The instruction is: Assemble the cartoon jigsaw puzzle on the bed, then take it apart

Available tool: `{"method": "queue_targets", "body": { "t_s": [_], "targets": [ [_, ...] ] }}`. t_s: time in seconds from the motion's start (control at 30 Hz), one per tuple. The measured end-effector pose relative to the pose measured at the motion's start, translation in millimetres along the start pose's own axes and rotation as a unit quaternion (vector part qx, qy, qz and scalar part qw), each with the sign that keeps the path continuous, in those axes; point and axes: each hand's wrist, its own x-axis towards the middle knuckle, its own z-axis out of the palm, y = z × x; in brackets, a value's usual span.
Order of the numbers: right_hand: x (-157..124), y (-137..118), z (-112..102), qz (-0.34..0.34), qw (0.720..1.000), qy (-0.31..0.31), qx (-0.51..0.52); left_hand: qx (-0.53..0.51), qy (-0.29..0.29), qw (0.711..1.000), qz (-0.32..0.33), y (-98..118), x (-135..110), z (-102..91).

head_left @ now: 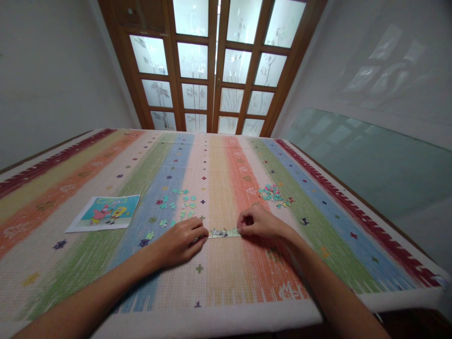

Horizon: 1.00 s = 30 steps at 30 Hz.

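Observation:
A short row of joined jigsaw puzzle pieces (224, 233) lies flat on the striped tablecloth (219, 273), between my two hands. My left hand (185, 239) has its fingers bent and pressed together at the row's left end. At the right end, my right hand (258, 221) pinches with thumb and forefinger; its fingers hide that edge. Several loose turquoise puzzle pieces (173, 205) are spread beyond my left hand. A denser pile of puzzle pieces (271, 193) sits past my right hand.
A printed picture sheet (109, 212) with two cartoon figures lies on the left of the table. Wooden doors with frosted panes (193, 61) stand behind the table's far edge. A pale glass panel (370, 155) leans along the right wall.

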Motion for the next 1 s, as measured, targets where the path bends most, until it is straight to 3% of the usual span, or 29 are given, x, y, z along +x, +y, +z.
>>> {"method": "queue_targets", "body": {
  "t_s": [0.4,0.53,0.7,1.0],
  "targets": [
    [-4.1,-3.9,-5.9,-0.032,0.999,0.029,0.031,-0.003,0.003,1.0,0.001,-1.8,-1.4,1.4],
    [-6.4,-2.1,-5.9,-0.061,0.998,0.002,0.019,-0.004,0.009,1.0,0.002,-2.4,-0.7,-0.8],
    [-7.4,-3.7,-1.9,-0.055,0.998,0.002,-0.026,0.016,0.016,1.0,-0.002,-3.4,0.6,-5.0],
    [-5.1,-4.8,0.8,-0.046,0.999,0.002,-0.014,0.024,0.015,0.999,-0.015,-4.2,0.0,-2.7]
  ]
}}
